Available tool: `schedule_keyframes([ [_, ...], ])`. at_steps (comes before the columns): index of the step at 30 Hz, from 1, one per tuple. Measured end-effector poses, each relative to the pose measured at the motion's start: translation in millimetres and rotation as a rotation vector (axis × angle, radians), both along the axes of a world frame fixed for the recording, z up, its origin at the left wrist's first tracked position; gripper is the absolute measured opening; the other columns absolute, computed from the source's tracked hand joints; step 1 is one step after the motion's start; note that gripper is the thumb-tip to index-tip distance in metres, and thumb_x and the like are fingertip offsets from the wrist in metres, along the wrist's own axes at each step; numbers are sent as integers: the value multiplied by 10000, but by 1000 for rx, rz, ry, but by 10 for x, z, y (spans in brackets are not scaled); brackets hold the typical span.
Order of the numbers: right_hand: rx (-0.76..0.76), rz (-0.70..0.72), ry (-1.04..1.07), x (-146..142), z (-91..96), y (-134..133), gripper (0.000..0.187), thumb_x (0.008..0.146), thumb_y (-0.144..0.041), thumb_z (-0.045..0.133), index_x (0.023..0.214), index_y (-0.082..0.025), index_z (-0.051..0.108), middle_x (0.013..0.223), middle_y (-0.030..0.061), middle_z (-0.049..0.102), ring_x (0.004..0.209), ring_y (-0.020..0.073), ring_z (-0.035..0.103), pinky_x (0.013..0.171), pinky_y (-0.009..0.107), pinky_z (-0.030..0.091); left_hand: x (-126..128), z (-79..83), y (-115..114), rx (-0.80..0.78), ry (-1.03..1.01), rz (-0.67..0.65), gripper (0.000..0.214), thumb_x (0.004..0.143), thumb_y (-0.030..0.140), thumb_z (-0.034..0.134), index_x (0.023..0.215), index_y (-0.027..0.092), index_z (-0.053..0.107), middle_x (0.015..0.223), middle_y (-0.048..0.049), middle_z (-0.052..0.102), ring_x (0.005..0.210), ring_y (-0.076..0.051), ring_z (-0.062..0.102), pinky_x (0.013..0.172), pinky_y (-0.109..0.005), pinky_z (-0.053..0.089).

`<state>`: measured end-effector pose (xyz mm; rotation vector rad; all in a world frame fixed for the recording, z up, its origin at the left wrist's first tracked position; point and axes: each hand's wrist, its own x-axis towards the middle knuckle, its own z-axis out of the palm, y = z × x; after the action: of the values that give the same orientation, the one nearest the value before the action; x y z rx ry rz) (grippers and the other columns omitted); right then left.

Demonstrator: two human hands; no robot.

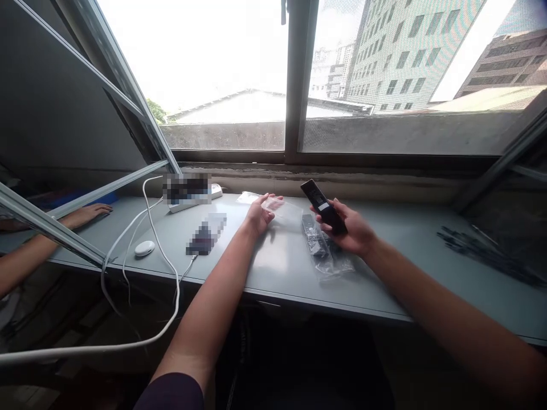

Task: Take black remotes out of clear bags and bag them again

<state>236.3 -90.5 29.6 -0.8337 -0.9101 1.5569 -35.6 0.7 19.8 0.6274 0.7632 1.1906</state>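
1. The right hand [354, 229] grips the black device [323, 207], tilted, above the bagged parts [317, 246].
2. The left hand [258, 216], fingers loosely curled, is at the clear bag [291, 212] left of the bagged parts; whether pinching, I cannot tell.
3. A white disc [144, 248] lies on the bench [276, 267], far left of the bagged parts.

The device [330, 217] is black, its label [323, 207] white; the table [273, 265] grey-blue; the sleeve [173, 393] dark, perhaps purple.
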Motion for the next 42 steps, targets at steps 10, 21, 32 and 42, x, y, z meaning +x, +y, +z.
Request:
schedule_keyframes([
  [10,-121,-8,157,-15,66,-25,166,1083,-381,679,1021,-237,735,1031,121,766,715,188,625,421,252,512,10,24,-18,0,10,-1,244,1106,305,643,1292,159,705,1426,-217,795,982,-189,812,448,-165,449],
  [21,-209,-17,189,-10,123,-48,112,1082,-301,734,1171,-244,769,886,45,690,666,148,623,397,178,526,8,42,-35,-3,2,3,278,1093,307,671,1334,170,698,1424,-218,796,993,-208,816,448,-173,450],
  [32,-144,-64,104,-37,119,-85,54,969,-167,727,978,-208,760,1041,117,798,767,186,690,457,228,552,-7,15,0,56,9,39,206,1090,233,622,1224,154,756,1475,-182,783,1215,-206,801,483,-152,455],
  [42,211,-197,-76,-83,-25,-41,377,789,-323,1028,1109,-313,829,1392,7,836,1240,253,797,1063,410,653,-24,-3,33,87,31,97,219,1035,237,672,1169,178,836,1475,-147,774,1299,-241,788,506,-141,430],
])
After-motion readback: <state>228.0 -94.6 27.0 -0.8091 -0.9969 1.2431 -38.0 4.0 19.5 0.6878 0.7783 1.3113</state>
